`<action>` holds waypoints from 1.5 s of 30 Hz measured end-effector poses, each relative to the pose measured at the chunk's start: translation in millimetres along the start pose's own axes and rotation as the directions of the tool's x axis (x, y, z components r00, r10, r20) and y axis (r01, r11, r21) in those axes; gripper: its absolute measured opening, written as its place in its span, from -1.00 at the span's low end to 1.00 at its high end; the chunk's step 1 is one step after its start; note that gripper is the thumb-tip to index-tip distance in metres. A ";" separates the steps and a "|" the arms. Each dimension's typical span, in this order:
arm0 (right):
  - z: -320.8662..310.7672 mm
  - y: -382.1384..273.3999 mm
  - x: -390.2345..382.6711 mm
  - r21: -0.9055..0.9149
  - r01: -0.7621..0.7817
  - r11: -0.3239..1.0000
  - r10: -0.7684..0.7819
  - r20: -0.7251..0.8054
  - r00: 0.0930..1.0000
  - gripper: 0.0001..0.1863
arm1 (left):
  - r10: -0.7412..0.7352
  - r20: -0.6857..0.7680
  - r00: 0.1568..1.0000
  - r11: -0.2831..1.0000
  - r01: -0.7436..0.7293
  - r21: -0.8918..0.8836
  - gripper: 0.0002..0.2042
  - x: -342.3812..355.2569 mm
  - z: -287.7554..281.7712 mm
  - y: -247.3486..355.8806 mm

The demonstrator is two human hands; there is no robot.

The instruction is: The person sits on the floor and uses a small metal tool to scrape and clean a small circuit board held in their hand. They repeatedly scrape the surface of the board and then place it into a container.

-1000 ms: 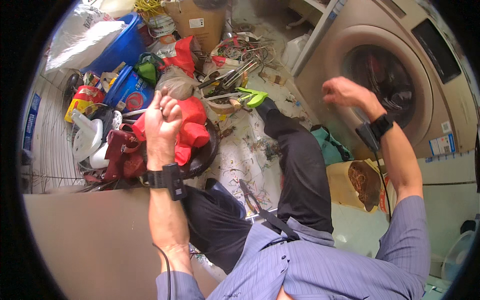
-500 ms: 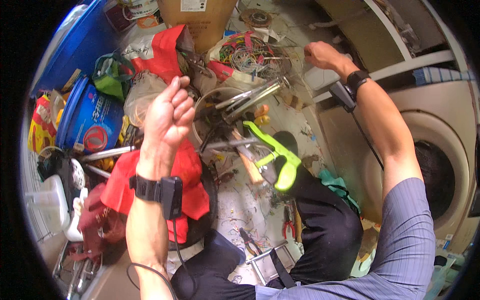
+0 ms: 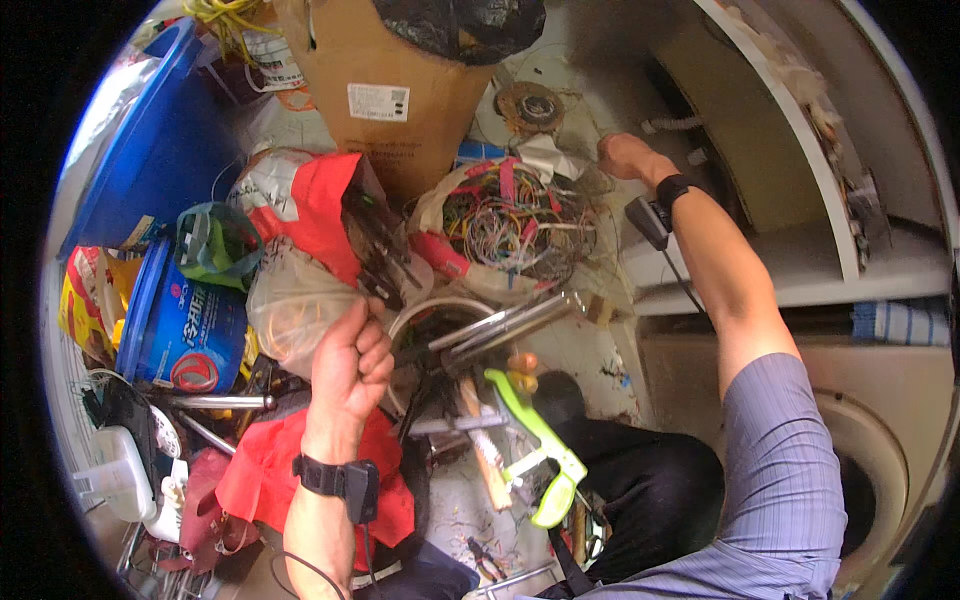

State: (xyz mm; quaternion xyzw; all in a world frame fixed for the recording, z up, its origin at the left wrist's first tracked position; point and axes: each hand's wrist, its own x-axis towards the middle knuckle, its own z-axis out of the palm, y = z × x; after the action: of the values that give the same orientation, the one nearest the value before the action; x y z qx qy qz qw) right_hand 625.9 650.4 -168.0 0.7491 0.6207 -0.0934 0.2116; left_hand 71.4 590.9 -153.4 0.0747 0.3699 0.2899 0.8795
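My left hand (image 3: 354,362) is closed, thumb pressed on the curled fingers, above a red cloth-like sheet (image 3: 375,455) and beside a clear plastic bag (image 3: 295,310). Whether anything thin is in its grip, I cannot make out. Farther off on the right, my right hand (image 3: 630,157) is also closed, its fingers curled and partly hidden; what they hold does not show. It is nearest to a sack of tangled coloured wires (image 3: 515,230) and a crumpled silvery sheet (image 3: 550,157). Below and between the hands lies a hacksaw with a green handle (image 3: 535,425).
Metal tubes (image 3: 505,328) stick out of a round bucket (image 3: 400,335). A cardboard box (image 3: 400,150) stands at the back, blue tubs (image 3: 125,165) on the left. To the right are a white-edged cabinet (image 3: 795,120) and a front-loading washing machine (image 3: 700,375). Pliers (image 3: 485,560) lie near my legs.
My view has tilted upward, so the floor things sit lower and more of the cardboard box shows. Against them, both hands have moved slightly; both stay closed.
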 end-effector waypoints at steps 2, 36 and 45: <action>11.2 5.1 45.9 0.017 0.070 0.997 -0.069 -0.067 0.995 -0.71 | 0.026 -0.012 1.000 0.999 -0.026 0.031 -0.78 10.1 5.2 -8.7; 76.0 -5.0 225.2 0.147 0.168 0.975 -0.085 -0.452 0.888 -0.58 | 0.116 -0.146 0.983 0.980 -0.089 0.178 -0.79 89.4 80.7 -35.7; 46.3 -6.3 156.1 0.372 0.383 0.845 -0.127 -0.556 0.821 -0.61 | -0.025 -0.038 0.999 0.933 0.037 0.357 -0.72 191.2 136.7 -48.2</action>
State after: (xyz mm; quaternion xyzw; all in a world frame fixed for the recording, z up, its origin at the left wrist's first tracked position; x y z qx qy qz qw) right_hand 658.6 770.3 -273.4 0.6818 0.7100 -0.0665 -0.1630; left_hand 294.9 670.8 -188.4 0.2228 0.4321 0.2050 0.8495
